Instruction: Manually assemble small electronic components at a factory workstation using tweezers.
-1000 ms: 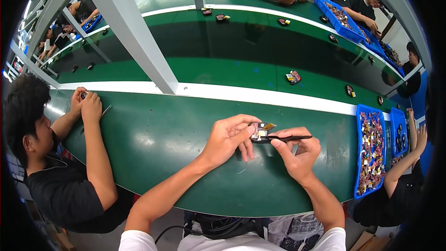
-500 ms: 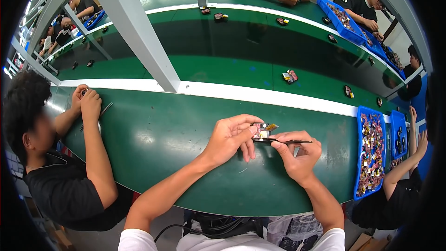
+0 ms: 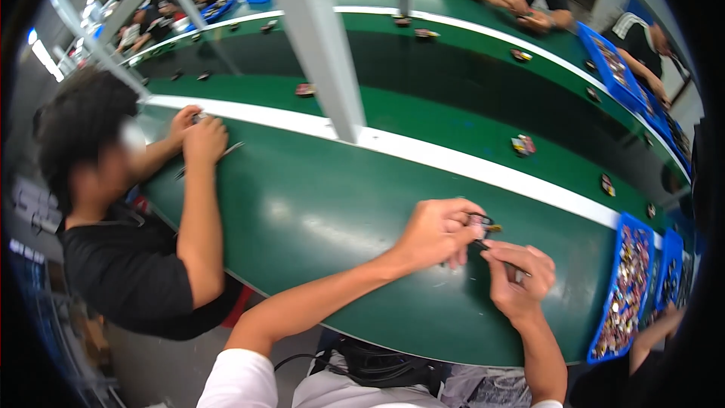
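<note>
Above the green bench (image 3: pixel 325 234), my left hand (image 3: pixel 432 236) pinches a small electronic assembly (image 3: pixel 479 225) between thumb and fingers. It looks like a dark casing with a circuit board and a yellowish piece sticking out to the right. My right hand (image 3: pixel 521 278) is closed around slim black tweezers (image 3: pixel 481 244), whose front end meets the assembly's lower edge. Their rear end shows between the right fingers. Motion blur and my fingers hide the exact contact point.
A blue tray (image 3: pixel 591 355) heaped with small parts stands at the right. Beyond a white rail (image 3: pixel 483 171), a conveyor belt (image 3: pixel 438 117) carries scattered assemblies (image 3: pixel 522 145). A grey post (image 3: pixel 313 45) rises from the rail. A co-worker (image 3: pixel 143 272) sits close on the left; others work across the belt.
The view has swung left, so the scene sits farther right and lower. The assembly has been tilted in my left hand, and its board is less visible. Both hands keep their holds.
</note>
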The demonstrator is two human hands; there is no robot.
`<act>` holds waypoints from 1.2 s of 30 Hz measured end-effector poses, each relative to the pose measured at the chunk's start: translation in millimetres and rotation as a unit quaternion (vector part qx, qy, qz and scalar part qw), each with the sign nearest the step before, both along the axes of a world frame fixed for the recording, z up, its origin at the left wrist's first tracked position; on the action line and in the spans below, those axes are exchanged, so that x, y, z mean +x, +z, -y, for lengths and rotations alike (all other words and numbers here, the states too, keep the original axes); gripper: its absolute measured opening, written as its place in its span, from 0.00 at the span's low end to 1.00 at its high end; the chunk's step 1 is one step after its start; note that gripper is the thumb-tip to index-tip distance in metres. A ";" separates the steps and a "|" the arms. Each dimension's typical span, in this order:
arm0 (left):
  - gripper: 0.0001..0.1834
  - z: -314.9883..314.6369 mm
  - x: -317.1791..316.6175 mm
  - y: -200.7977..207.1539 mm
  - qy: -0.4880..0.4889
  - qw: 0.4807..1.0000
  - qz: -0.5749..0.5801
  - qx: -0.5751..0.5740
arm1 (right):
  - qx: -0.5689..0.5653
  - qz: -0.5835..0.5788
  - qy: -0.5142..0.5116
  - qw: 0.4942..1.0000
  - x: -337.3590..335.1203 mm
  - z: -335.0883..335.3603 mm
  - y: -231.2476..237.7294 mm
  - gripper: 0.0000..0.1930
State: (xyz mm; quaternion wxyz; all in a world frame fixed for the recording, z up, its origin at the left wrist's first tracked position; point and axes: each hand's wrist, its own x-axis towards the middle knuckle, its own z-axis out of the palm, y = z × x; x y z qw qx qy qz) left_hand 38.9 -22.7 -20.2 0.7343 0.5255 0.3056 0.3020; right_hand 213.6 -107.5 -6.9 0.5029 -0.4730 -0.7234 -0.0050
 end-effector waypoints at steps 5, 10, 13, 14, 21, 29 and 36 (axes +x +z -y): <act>0.09 1.3 15.3 0.4 0.019 0.999 0.046 -0.006 | 0.003 0.024 -0.002 1.000 8.2 3.9 -0.9 0.12; 0.08 4.4 13.7 -5.3 0.047 0.998 0.040 -0.002 | 0.002 0.029 -0.009 1.000 4.8 4.5 -5.4 0.11; 0.08 7.5 16.7 -5.4 0.054 0.998 0.039 0.000 | -0.005 0.029 -0.011 0.999 6.1 5.7 -4.2 0.10; 0.08 8.9 19.9 -5.3 0.049 0.998 0.037 0.011 | -0.001 0.035 -0.016 0.999 8.0 7.5 -2.1 0.10; 0.09 14.6 24.3 -5.8 0.066 0.998 0.008 0.003 | 0.034 0.038 -0.004 0.999 13.9 3.2 -4.3 0.11; 0.10 7.5 21.8 -7.2 0.026 0.999 -0.001 0.019 | -0.024 -0.014 -0.013 1.000 17.0 6.1 -5.3 0.09; 0.10 7.9 22.1 -7.6 0.021 1.000 -0.003 0.017 | -0.028 -0.051 -0.005 0.998 18.6 6.9 -8.1 0.08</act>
